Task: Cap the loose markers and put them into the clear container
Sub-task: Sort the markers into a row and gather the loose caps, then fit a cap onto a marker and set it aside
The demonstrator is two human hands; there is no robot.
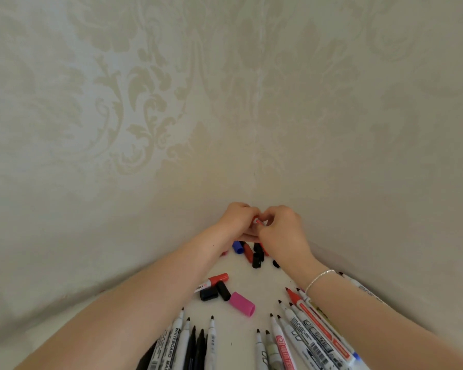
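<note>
A small red-and-white marker piece (259,222) is pinched between left hand (238,221) and right hand (282,231); misaligned, it could be dropped.

The wall (118,102) behind looks papered, matt, with a faintly shinier damask pattern pressed into pale cream. The worktop (254,284) is a smooth, off-white surface with a dull finish. The loose caps look like moulded plastic: the pink cap (242,304) is matt, the black caps (215,291) and the blue cap (237,247) slightly glossy. The markers (305,335) have smooth plastic barrels with printed labels and dark felt tips. The bracelet (318,279) on the right wrist looks like bright, shiny metal.
</note>
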